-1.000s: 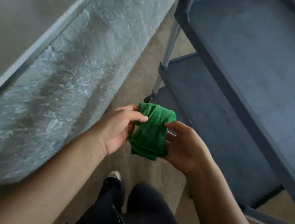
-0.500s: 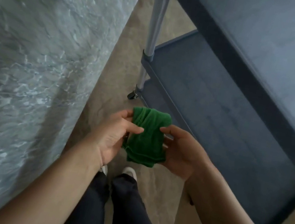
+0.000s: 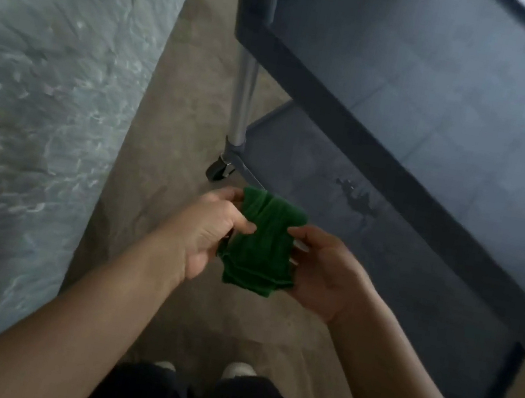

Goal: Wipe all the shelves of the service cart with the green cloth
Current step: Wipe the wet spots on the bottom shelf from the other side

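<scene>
Both hands grip the folded green cloth [image 3: 260,243]: left hand [image 3: 210,232] and right hand [image 3: 325,272] pinch opposite sides. The service cart [image 3: 339,107] stands just beyond.

Viewpoint: dropped lower and closer to the service cart [image 3: 354,120].
Bottom shelf [image 3: 313,158]: a sliver before, now widely exposed, with a wet patch [image 3: 355,197] showing on it.
Caster [image 3: 217,170]: come into view, just beyond the green cloth [image 3: 260,243].
Left hand [image 3: 210,235], right hand [image 3: 324,275]: now level with the bottom shelf's near edge.
Marble panel [image 3: 46,93]: fills the left side, where the countertop showed earlier.
Shoes [image 3: 238,368]: toes now side by side.
</scene>
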`<action>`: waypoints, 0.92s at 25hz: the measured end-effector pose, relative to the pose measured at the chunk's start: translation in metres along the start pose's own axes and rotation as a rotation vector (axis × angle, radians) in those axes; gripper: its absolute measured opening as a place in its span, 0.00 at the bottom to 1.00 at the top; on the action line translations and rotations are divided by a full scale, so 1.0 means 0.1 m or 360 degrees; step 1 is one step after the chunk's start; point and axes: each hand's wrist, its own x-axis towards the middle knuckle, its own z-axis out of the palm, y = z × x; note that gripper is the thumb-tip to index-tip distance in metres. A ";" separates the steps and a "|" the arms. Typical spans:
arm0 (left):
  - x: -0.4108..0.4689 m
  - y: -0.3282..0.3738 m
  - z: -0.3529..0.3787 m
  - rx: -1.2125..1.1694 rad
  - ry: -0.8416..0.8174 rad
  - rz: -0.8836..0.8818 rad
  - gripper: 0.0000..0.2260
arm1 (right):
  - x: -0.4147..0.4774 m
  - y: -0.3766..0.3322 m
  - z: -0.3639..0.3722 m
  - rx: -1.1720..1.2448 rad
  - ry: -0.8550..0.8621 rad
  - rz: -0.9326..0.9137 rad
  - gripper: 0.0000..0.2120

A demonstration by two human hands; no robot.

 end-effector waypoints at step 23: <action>1.46 -0.84 1.31 0.0772 -0.0844 0.0067 0.34 | 0.86 0.23 -1.90 0.0487 0.0203 -0.0789 0.07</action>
